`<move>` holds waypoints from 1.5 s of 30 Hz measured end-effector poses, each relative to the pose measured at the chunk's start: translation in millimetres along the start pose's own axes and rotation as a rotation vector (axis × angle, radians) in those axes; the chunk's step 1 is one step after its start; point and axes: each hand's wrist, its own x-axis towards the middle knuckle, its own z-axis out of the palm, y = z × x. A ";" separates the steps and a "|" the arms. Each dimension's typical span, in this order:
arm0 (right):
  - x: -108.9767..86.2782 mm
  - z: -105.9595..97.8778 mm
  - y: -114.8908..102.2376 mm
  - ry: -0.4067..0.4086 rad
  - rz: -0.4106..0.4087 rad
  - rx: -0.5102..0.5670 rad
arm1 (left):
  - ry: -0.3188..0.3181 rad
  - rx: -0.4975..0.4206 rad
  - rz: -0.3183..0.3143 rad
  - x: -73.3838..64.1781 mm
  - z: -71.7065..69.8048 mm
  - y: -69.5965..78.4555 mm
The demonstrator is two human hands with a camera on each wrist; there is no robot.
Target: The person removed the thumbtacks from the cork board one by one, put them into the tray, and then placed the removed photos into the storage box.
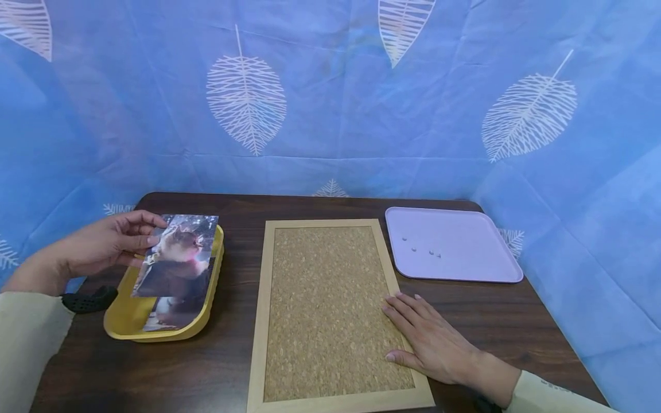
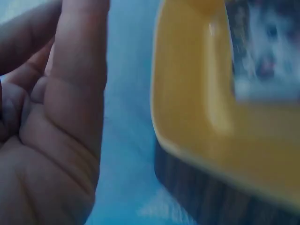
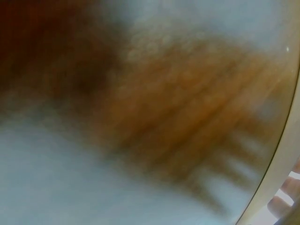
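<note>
With thumb and fingers, my left hand (image 1: 116,241) pinches a photo print (image 1: 178,249) by its left edge, holding it over a yellow tray (image 1: 126,312). Another photo print (image 1: 178,312) lies in that tray, partly covered by the held one in the head view. The left wrist view shows the palm side of the left hand (image 2: 65,103) beside the yellow tray (image 2: 180,84). My right hand (image 1: 439,344) rests with extended fingers on the right edge of a wood-framed cork board (image 1: 330,310). The right wrist view is mostly blurred.
At the back right of the dark wooden table (image 1: 480,310) lies a lilac tray (image 1: 465,246) bearing several small pins (image 1: 431,252). A blue cloth (image 1: 330,103) with white leaf prints hangs behind the table and along its sides.
</note>
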 end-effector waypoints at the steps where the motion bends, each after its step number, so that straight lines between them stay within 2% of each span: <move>1: -0.2 0.1 -0.2 -0.001 0.000 0.000 | -0.007 0.011 -0.018 -1.4 -3.7 -3.8; 4: -0.5 0.4 -0.7 0.001 -0.003 -0.001 | -0.018 0.007 -0.081 -4.1 -8.4 -13.0; 9: -0.7 1.1 -0.6 0.014 -0.014 -0.011 | -0.030 -0.014 -0.150 -5.6 -2.8 -21.2; 15: -1.9 1.4 0.2 0.025 -0.016 -0.023 | -0.043 0.069 -0.150 -0.3 8.6 -20.9; 23: -1.3 0.9 0.0 0.019 -0.013 -0.028 | -0.034 0.082 -0.177 3.7 19.0 -20.3; 38: -0.9 0.5 0.4 0.014 -0.011 -0.035 | -0.050 0.106 -0.207 8.8 29.3 -21.3; 45: -0.5 0.2 -0.2 0.012 -0.011 -0.028 | -0.054 0.156 -0.223 7.9 31.5 -19.4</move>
